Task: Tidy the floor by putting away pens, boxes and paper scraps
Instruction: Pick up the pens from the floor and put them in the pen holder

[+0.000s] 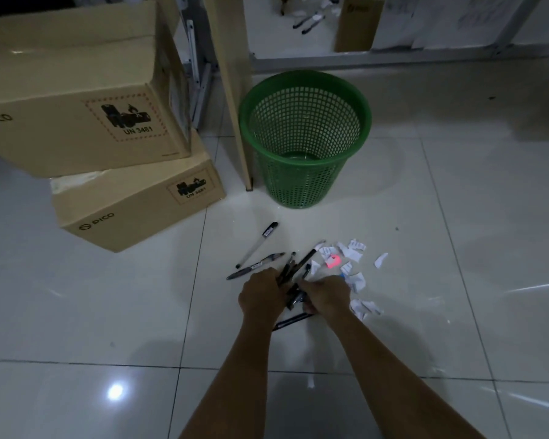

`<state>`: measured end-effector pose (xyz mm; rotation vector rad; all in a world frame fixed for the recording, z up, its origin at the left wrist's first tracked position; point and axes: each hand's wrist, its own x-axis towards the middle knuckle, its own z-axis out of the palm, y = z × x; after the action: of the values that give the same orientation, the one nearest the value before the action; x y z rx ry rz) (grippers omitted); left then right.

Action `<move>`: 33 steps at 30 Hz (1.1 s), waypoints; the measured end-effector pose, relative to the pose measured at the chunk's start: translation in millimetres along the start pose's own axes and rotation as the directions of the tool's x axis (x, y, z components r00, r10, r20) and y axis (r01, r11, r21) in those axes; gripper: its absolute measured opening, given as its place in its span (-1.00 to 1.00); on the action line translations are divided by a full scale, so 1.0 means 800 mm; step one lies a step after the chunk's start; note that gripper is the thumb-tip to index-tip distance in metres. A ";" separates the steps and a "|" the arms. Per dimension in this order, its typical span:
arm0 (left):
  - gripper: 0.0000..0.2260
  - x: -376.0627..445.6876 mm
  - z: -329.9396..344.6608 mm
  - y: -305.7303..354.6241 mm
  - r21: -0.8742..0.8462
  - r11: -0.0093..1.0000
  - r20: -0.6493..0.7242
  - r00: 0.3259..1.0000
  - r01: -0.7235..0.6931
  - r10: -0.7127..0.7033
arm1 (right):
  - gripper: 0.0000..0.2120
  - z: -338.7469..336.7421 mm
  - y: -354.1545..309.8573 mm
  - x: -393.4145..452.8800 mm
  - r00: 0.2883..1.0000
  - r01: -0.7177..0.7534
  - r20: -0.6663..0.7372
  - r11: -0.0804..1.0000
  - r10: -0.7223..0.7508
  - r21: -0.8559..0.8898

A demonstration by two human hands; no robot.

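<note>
Several black pens lie on the white tiled floor. My left hand [260, 294] grips a bundle of pens [293, 267] that sticks up and away from it. My right hand [325, 297] holds more pens right beside it. Two loose pens [257, 245] lie on the floor just left of my hands, and another pen [290, 321] lies under my wrists. White paper scraps [351, 251] and a pink scrap [332, 260] are scattered to the right of my hands. Two cardboard boxes [133, 204] are stacked at the left.
A green mesh waste basket [305, 137] stands upright on the floor beyond the pens, with no visible contents. A wooden table leg [232, 90] rises between it and the boxes. More pens and a box [357, 23] lie far back behind a metal frame.
</note>
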<state>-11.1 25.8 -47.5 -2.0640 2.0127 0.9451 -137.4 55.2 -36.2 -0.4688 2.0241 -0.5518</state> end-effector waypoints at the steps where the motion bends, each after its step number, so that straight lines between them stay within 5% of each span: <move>1: -0.60 0.001 0.001 -0.002 -0.021 1.000 0.009 1.000 0.009 -0.009 | -0.61 0.003 -0.001 0.000 1.000 0.002 0.014 1.000 -0.002 -0.022; 10: -0.66 0.010 -0.003 -0.026 -0.392 0.918 0.127 0.992 0.064 -0.015 | -0.58 0.021 -0.014 -0.008 1.000 -0.011 -0.002 0.995 0.011 -0.102; 21: -0.70 0.008 -0.004 -0.043 -0.524 0.848 0.136 0.991 0.080 -0.009 | -0.87 0.034 -0.014 -0.016 0.983 0.119 0.157 0.983 -0.097 -0.139; 29: -0.70 -0.001 -0.007 -0.046 -0.603 0.783 0.192 0.980 0.156 -0.047 | -0.88 0.032 -0.012 -0.025 0.967 0.122 0.234 0.988 -0.099 -0.090; 33: -0.73 -0.004 -0.007 -0.041 -0.625 0.758 0.195 0.978 0.187 -0.080 | -0.67 0.032 -0.008 -0.023 0.970 0.141 0.210 0.987 -0.123 -0.071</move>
<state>21.7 29.8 -52.0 -2.2820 1.5533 1.9087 -105.3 55.2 -31.2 -0.6887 1.8331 -0.4776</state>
